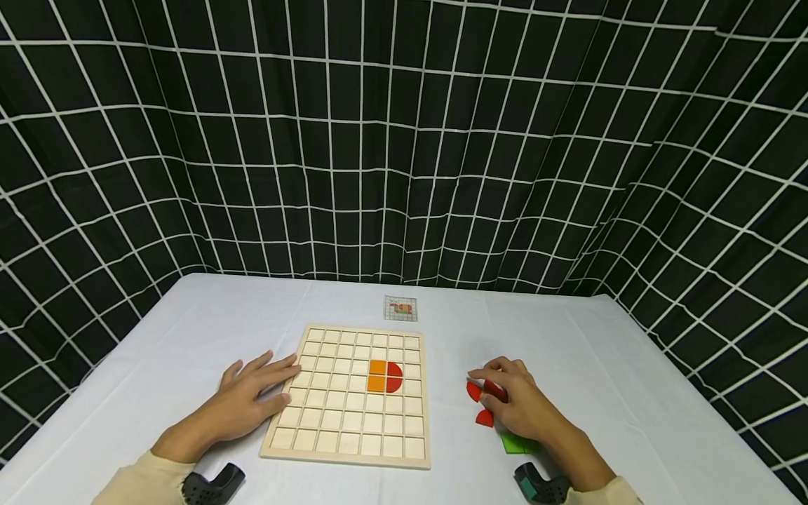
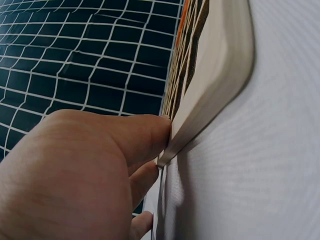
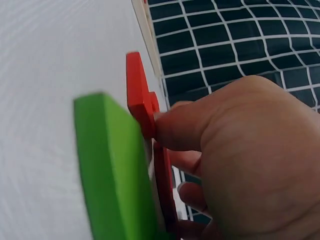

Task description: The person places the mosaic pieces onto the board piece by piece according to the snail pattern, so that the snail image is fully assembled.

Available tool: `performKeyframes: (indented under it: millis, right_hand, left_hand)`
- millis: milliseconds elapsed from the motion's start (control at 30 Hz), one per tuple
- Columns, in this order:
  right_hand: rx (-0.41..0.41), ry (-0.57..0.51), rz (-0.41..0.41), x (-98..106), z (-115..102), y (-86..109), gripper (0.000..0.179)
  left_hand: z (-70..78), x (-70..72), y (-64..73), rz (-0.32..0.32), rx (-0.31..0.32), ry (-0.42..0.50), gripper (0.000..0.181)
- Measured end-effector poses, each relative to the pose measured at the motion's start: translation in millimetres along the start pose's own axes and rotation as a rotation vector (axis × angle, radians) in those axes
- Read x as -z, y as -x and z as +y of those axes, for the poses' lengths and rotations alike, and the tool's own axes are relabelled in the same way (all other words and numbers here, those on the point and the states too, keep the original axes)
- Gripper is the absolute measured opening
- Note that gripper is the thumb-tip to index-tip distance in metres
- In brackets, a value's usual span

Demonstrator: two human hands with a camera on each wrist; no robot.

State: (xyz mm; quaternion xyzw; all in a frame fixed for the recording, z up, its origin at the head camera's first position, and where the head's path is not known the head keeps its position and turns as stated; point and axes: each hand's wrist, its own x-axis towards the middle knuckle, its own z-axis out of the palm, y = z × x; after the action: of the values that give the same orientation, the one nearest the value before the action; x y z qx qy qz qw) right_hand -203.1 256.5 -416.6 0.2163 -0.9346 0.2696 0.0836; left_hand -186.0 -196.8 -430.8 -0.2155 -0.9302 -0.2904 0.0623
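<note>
My left hand [image 1: 249, 393] rests with spread fingers at the left edge of a wooden grid board [image 1: 344, 461]. In the left wrist view, the thumb [image 2: 145, 135] touches the board's rim. Two orange squares [image 1: 376, 375] and two red quarter-circles [image 1: 394, 377] sit together in the board's cells. To the right, my right hand [image 1: 520, 400] bends over loose red pieces [image 1: 485, 419], its thumb and index fingertip apart. A shaded dark red piece [image 3: 164, 185] lies below its fingers. The thumb is close to another red piece [image 3: 137, 90]; contact is unclear.
Green pieces [image 1: 516, 443] lie under my right wrist, partly hidden. A small picture card [image 1: 400, 308] with a coloured grid design lies behind the board on the white-covered table [image 1: 240, 315]. A black curtain [image 1: 353, 140] with white grid lines surrounds the table's back and sides.
</note>
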Motion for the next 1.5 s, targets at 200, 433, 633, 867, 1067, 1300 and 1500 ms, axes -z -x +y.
performKeyframes:
  millis: [200,433,633,867,1067,1300,1500]
  right_hand:
    - [-0.009,0.011,-0.092,3,-6,-3.3,0.034]
    - [-0.057,0.052,-0.087,2,-8,-8.9,0.016]
    - [-0.033,0.062,0.043,0,-11,-10.9,0.018]
    - [0.094,-0.028,0.146,-1,-27,-20.3,0.015]
    - [0.145,-0.05,0.151,-10,-56,-42.7,0.016]
    - [0.187,-0.091,0.141,-25,-85,-63.5,0.022]
    - [0.231,-0.119,0.149,-39,-102,-75.8,0.02]
  left_hand:
    - [-0.8,-0.4,0.8,0.004,0.003,0.005,0.041]
    - [-0.6,-0.8,2.6,0.005,0.013,0.012,0.041]
    - [-1.1,-0.2,3.2,0.012,0.009,0.0,0.04]
    - [-1.8,1.0,3.4,0.011,0.01,0.006,0.041]
    - [-2.3,-0.3,4.6,0.018,0.008,0.007,0.041]
    - [-1.8,-2.2,3.6,0.017,-0.008,-0.011,0.041]
    - [-0.2,-1.4,1.7,0.014,-0.008,-0.012,0.041]
